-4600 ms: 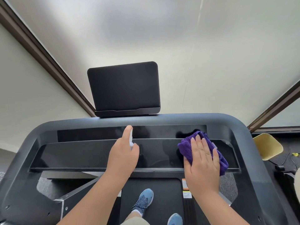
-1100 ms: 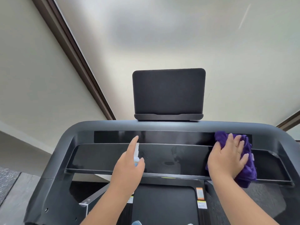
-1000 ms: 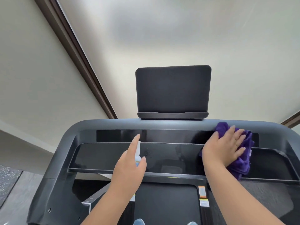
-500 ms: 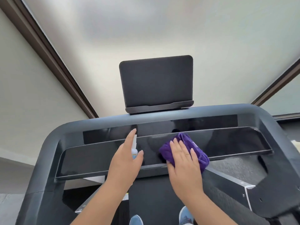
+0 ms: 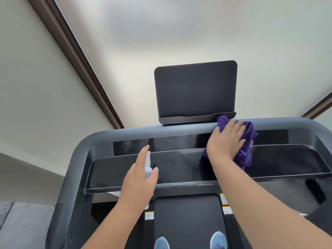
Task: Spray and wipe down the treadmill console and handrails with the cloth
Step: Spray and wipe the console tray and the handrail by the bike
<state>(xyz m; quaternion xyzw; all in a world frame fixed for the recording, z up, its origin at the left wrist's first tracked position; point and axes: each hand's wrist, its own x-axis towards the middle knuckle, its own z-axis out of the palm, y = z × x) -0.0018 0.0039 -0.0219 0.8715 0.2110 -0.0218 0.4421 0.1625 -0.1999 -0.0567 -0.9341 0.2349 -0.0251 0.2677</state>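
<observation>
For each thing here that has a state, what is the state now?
Left hand: grips the spray bottle, forefinger on its nozzle.
Right hand: fingers straight, presses the purple cloth on the console top edge.
Screen: dark, upright.
Glossy panel: droplets near its middle.

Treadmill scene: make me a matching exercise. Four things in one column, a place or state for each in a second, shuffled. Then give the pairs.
Things
1. purple cloth
2. spray bottle
3. tablet holder
4. blue shoes

Places or states
A. on the belt at the bottom edge of the view
B. held in the left hand
C. upright above the console's top rail
D. pressed on the console by the right hand

Pairs: 1-D, 2-B, 3-C, 4-A
</observation>
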